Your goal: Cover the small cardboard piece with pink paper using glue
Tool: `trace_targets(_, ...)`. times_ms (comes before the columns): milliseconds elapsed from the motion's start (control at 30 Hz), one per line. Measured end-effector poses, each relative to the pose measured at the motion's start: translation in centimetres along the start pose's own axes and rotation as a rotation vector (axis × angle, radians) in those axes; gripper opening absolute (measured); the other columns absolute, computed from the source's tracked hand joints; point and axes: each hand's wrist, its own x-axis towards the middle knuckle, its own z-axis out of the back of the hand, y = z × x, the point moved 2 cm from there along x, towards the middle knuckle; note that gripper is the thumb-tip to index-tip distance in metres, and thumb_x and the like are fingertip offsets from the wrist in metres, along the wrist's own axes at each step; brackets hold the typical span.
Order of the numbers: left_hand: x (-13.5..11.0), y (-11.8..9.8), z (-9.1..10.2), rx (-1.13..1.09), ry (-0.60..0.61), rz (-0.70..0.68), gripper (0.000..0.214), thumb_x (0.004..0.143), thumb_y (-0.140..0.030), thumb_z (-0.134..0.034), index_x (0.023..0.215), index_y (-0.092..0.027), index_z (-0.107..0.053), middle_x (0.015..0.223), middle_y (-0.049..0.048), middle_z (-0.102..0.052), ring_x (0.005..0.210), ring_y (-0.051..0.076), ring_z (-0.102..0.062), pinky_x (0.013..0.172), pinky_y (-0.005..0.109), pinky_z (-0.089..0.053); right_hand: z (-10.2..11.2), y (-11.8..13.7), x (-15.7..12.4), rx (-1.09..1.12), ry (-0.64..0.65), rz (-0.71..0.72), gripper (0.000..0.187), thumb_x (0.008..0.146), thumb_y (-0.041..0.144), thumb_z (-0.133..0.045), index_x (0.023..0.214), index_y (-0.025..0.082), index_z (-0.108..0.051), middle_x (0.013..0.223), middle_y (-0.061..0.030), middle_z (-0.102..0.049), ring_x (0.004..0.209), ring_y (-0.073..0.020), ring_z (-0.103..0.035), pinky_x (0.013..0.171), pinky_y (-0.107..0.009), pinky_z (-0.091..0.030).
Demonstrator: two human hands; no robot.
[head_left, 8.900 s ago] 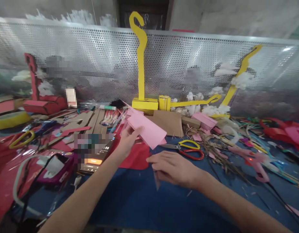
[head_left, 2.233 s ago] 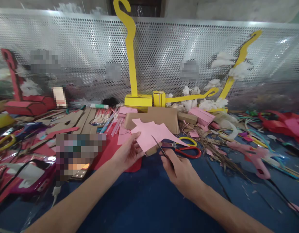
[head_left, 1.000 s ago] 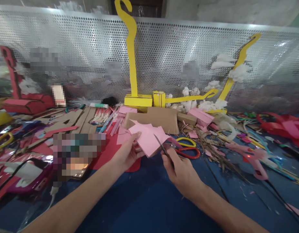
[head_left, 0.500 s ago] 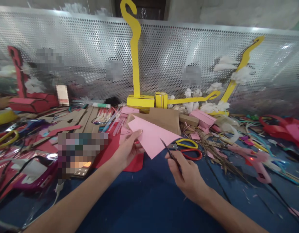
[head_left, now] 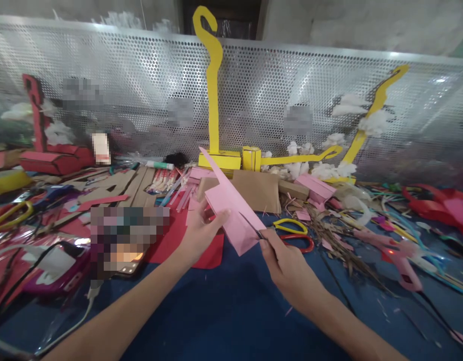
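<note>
My left hand [head_left: 201, 233] pinches a pink paper piece [head_left: 231, 205] and holds it tilted above the blue table [head_left: 224, 311]. My right hand [head_left: 284, 263] is closed round small dark scissors [head_left: 251, 226], whose thin blades reach into the paper's lower right edge. Both hands hover near the table's middle, over a red sheet [head_left: 194, 245]. The scissor handles are hidden inside my right fist.
Yellow-and-red scissors [head_left: 295, 234] lie just right of my hands. Cardboard pieces [head_left: 257, 190], yellow hook-shaped cardboard models [head_left: 216, 100] and cotton tufts stand along a perforated metal screen [head_left: 114, 95]. Red paper and cables crowd the left, sticks and coloured scraps the right.
The pink paper has been turned and tipped up more on edge in my left hand. The scissor blades have moved in to meet its lower right edge.
</note>
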Motion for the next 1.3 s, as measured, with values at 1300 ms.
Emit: trace_targets(1300, -0.6, 1.1, -0.6, 0.017, 0.104, 0.113, 0.057, 0.078, -0.044, -0.081, 0.125, -0.021, -0.059, 0.109, 0.0105, -0.076, 0.081, 0.023, -0.076, 0.063, 0.029, -0.063, -1.3, 0.7, -0.8, 0.325, 0.259, 0.067, 0.058, 0.107, 0.035, -0.034, 0.163, 0.024, -0.021, 0.062, 0.0075, -0.039, 0.051, -0.0116, -0.032, 0.05, -0.024, -0.025)
